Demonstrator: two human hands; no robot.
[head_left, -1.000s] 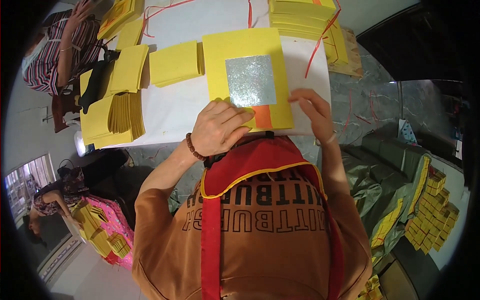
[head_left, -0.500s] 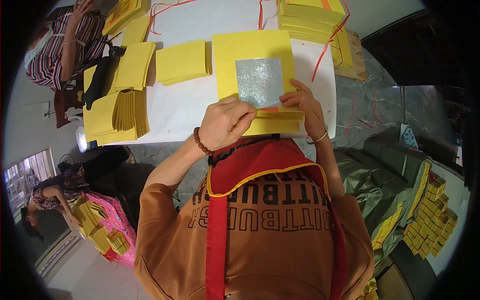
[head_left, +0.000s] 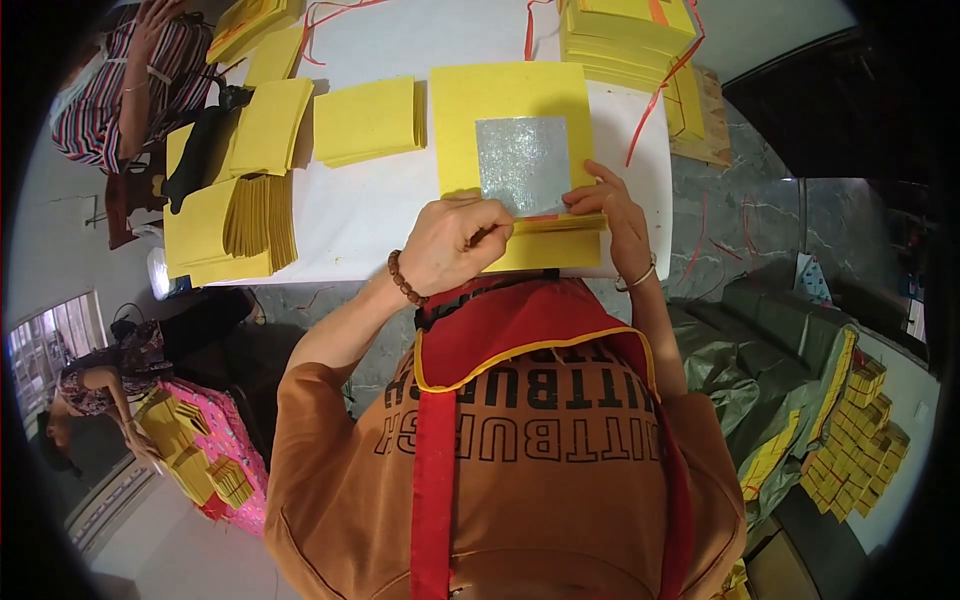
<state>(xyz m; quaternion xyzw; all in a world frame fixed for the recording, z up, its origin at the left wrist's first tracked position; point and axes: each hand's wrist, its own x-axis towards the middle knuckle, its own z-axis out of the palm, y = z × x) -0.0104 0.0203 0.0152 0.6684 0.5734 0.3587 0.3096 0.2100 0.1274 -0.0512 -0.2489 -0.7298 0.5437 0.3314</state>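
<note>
In the head view, since a second ago the right hand [head_left: 612, 215] has come in onto the yellow paper stack [head_left: 510, 92], whose near edge now stands raised below the silver foil square [head_left: 523, 160]. The stack, on the tabletop [head_left: 370, 205] beneath the foil, looks light, flexible, easily creased; best held just below the foil. The left hand [head_left: 457, 240], curled, pinches that edge below-left of the foil; the right bends at its lower-right corner, grip unclear.

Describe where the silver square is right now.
In the head view, the silver square lies on yellow paper, upper half, just right of centre; the left hand and right hand are at its lower corners.
</note>
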